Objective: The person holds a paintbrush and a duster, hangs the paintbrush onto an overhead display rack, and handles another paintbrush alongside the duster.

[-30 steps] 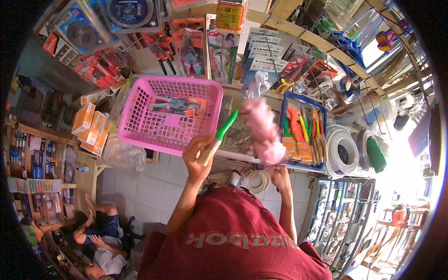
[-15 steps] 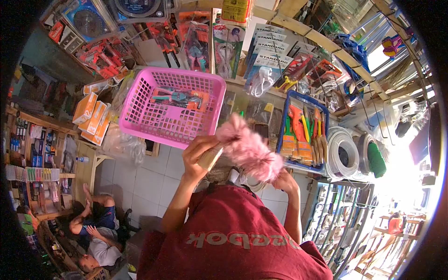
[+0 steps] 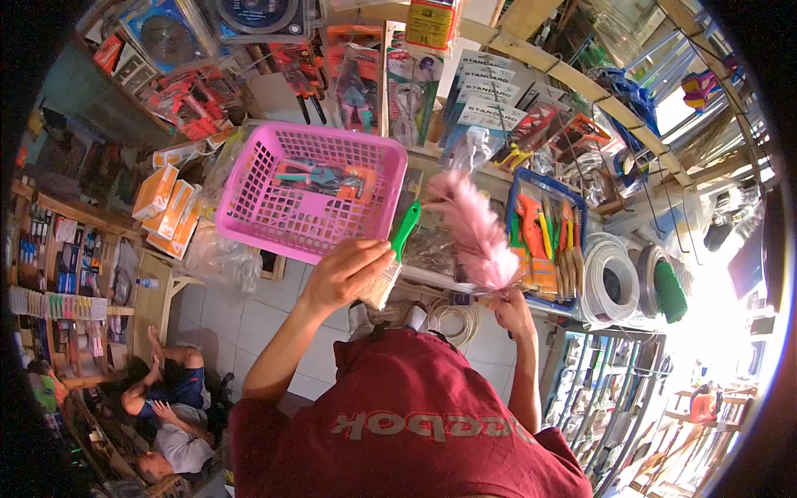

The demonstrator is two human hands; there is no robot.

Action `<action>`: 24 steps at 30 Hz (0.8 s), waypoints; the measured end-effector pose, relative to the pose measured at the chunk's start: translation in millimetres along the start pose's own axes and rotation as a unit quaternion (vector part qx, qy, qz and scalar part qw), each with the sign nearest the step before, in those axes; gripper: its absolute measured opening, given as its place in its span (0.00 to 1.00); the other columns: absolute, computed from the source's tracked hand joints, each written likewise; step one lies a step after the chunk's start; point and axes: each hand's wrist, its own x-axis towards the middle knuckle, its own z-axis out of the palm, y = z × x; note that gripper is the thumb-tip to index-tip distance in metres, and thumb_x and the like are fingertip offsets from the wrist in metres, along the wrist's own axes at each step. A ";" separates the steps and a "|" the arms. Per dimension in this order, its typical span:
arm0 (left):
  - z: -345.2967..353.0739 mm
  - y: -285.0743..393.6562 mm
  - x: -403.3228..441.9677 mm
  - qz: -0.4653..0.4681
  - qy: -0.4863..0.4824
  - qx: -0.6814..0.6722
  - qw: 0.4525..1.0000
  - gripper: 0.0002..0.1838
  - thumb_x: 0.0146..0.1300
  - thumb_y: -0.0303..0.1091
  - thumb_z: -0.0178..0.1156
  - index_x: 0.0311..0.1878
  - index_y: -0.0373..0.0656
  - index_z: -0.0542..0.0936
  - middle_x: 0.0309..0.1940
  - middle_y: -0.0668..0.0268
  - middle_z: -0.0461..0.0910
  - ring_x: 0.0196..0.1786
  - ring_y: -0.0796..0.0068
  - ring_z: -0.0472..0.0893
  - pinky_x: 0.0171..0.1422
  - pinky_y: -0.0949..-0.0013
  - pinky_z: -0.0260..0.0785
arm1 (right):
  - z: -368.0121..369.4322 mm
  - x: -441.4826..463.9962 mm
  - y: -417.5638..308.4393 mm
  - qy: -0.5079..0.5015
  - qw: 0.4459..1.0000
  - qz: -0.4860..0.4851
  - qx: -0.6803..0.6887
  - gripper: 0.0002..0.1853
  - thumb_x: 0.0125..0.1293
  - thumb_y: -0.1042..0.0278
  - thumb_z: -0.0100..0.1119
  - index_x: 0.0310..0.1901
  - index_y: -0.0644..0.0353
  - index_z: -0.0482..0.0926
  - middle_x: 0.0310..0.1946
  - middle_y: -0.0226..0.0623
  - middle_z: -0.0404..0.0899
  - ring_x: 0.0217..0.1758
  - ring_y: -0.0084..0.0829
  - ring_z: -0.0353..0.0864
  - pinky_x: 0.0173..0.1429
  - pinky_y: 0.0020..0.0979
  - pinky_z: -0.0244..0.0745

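Observation:
My left hand is closed around a paintbrush with a green handle pointing up and pale bristles pointing down. In my right hand is a fluffy pink duster, gripped at its lower end. The duster's head leans up and left, apart from the brush. A pink perforated basket stands beyond my left hand, holding packaged pliers. Near my right hand sits a blue basket with several paintbrushes and colourful-handled tools, partly behind the duster.
Orange-and-white boxes stand left of the pink basket. Packaged tools line the back of the counter. At right are coils of white cable and metal hooks. A person sits low at the left. A cable coil lies below the counter.
The duster has swung off the paintbrush to the right and stands more upright. The brush's green handle, mostly covered before, now shows.

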 end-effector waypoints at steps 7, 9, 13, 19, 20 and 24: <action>-3.5 -11.7 0.5 0.043 -0.029 0.025 0.998 0.15 0.47 0.24 0.62 0.41 0.35 0.81 0.42 0.62 0.78 0.47 0.65 0.79 0.48 0.64 0.75 | 3.8 7.0 -3.5 -0.008 0.999 -0.044 -0.017 0.05 0.54 0.70 0.54 0.31 0.59 0.78 0.17 0.28 0.71 0.15 0.19 0.67 0.17 0.24 0.58; -1.7 -13.2 2.3 0.043 -0.018 0.033 0.998 0.15 0.46 0.25 0.62 0.41 0.36 0.81 0.40 0.62 0.78 0.46 0.65 0.79 0.48 0.64 0.75 | 0.3 10.3 -20.8 0.023 0.998 0.058 -0.027 0.14 0.53 0.70 0.60 0.42 0.63 0.81 0.30 0.33 0.82 0.33 0.26 0.77 0.39 0.33 0.74; -8.9 -17.0 -0.6 0.025 -0.037 0.029 0.999 0.16 0.47 0.25 0.62 0.43 0.39 0.82 0.41 0.64 0.79 0.47 0.65 0.79 0.50 0.63 0.75 | 4.7 9.5 -11.9 -0.063 0.990 -0.121 -0.030 0.10 0.53 0.71 0.59 0.37 0.63 0.81 0.25 0.33 0.79 0.29 0.24 0.76 0.35 0.32 0.72; -7.8 -27.8 -0.9 0.011 -0.017 0.030 0.999 0.17 0.46 0.26 0.61 0.43 0.39 0.82 0.43 0.65 0.80 0.47 0.64 0.79 0.53 0.63 0.75 | 4.7 12.0 -29.6 0.011 0.994 -0.039 -0.099 0.07 0.53 0.69 0.59 0.23 0.63 0.79 0.12 0.26 0.68 0.17 0.18 0.67 0.20 0.27 0.61; -9.4 -30.6 -1.0 0.015 -0.017 0.030 0.999 0.17 0.46 0.26 0.61 0.43 0.39 0.82 0.43 0.64 0.79 0.47 0.64 0.79 0.53 0.63 0.75 | 3.9 12.7 -32.6 0.005 0.993 -0.034 -0.113 0.08 0.53 0.69 0.59 0.23 0.63 0.79 0.12 0.26 0.68 0.17 0.18 0.68 0.20 0.27 0.61; -17.4 -37.8 2.9 0.034 -0.026 0.034 0.999 0.15 0.47 0.25 0.63 0.43 0.39 0.82 0.45 0.64 0.79 0.48 0.65 0.79 0.52 0.64 0.76 | 9.8 35.3 17.8 -0.055 0.944 -0.301 -0.123 0.07 0.53 0.69 0.58 0.23 0.63 0.78 0.12 0.27 0.66 0.16 0.19 0.67 0.19 0.25 0.60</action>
